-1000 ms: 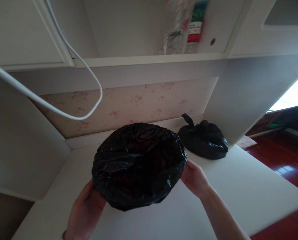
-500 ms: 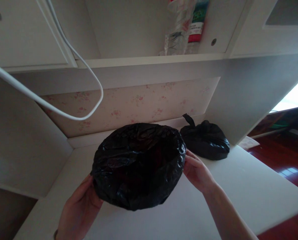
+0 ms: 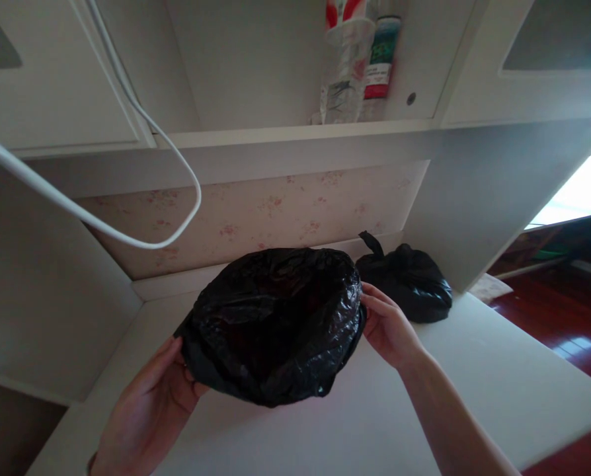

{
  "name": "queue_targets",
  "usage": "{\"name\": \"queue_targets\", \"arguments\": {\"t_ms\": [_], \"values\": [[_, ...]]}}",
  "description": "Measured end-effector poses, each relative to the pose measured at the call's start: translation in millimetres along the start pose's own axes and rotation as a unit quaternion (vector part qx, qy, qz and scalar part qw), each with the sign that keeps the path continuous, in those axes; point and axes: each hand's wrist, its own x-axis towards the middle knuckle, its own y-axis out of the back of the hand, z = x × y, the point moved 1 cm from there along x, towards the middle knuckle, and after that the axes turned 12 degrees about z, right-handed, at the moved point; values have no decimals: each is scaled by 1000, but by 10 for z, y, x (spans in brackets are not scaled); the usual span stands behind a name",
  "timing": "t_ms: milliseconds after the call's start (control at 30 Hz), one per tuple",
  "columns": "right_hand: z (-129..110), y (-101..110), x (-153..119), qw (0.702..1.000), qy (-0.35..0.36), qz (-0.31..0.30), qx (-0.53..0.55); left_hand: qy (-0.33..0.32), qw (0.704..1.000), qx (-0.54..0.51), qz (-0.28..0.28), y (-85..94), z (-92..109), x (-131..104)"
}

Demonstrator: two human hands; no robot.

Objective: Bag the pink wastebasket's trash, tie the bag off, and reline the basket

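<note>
Between my two hands is a black plastic bag (image 3: 275,390), spread into a wide round shape with its dark hollow facing me. Its film looks stretched over a rim, but whatever may lie under it is hidden. My left hand (image 3: 151,403) pinches the bag's lower left edge, thumb on the outer side. At the right edge, my right hand (image 3: 387,324) grips the film between thumb and fingers. Behind that hand, a second black plastic bag (image 3: 414,284), knotted at the top, rests on the white desk (image 3: 474,370).
A white cable (image 3: 141,243) loops down at the upper left, close to the camera. Above the desk, an open shelf (image 3: 275,135) holds a clear plastic bottle (image 3: 342,92) and a green-and-red container (image 3: 379,59). A side panel (image 3: 478,192) stands at the right; reddish floor (image 3: 563,317) lies beyond.
The bag's hollow looks deeper and its right side has folded outward. My left hand has shifted slightly left and the right hand slightly up. The view has tilted up a little.
</note>
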Motion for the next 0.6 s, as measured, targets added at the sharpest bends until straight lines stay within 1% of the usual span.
{"name": "queue_targets", "arguments": {"t_ms": [100, 200, 267, 367, 433, 567, 600], "values": [[-18, 62, 12, 999, -34, 24, 30, 12, 1000, 1, -12, 78, -39, 14], [-35, 92, -13, 997, -56, 23, 51, 22, 1000, 10, -19, 134, -60, 24], [-42, 87, -59, 998, -41, 11, 56, 24, 1000, 14, -15, 141, -63, 24], [-43, 76, -138, 998, 2, -14, 60, 31, 999, -16, -3, 128, -63, 18], [-40, 89, -175, 998, 17, -37, 55, 51, 998, -28, -23, 122, -70, 14], [-19, 153, -229, 996, 14, -86, 33, 86, 991, -30, -99, 110, -97, -13], [-9, 164, -249, 995, 15, -90, 27, 85, 990, -35, -103, 101, -109, -29]]}}
